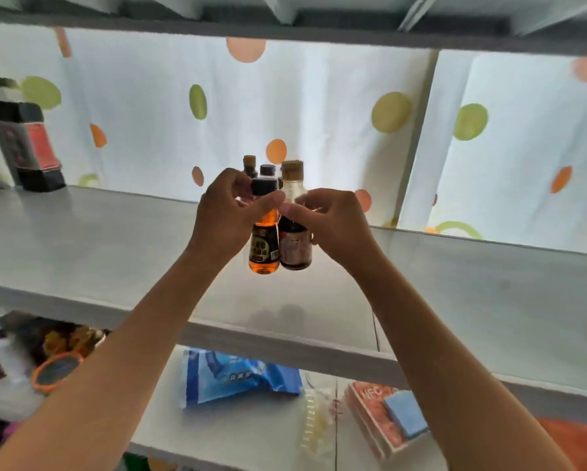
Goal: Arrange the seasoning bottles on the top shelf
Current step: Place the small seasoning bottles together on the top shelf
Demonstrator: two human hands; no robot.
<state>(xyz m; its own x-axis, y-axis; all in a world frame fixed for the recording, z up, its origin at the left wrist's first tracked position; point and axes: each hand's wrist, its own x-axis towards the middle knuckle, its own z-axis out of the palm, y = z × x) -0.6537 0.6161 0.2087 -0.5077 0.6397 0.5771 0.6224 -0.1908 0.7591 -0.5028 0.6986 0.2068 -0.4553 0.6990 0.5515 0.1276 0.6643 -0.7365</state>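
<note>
Both my hands are raised over the white top shelf [81,239]. My left hand [227,215] grips the neck of an amber oil bottle [264,246] with a black cap. My right hand [332,226] grips a dark sauce bottle [295,249] with a tan cap. The two bottles are upright and touch side by side, lifted a little above the shelf. Behind them two more small dark bottles [258,168] show only their tops. A black and red seasoning box [27,147] stands at the shelf's far left.
A white curtain with coloured dots [319,107] hangs behind the shelf. On the lower shelf lie a blue bag [230,375], a clear packet [314,423], a red box with a blue sponge [383,416], and an orange-rimmed lid [56,370] among blurred items at left.
</note>
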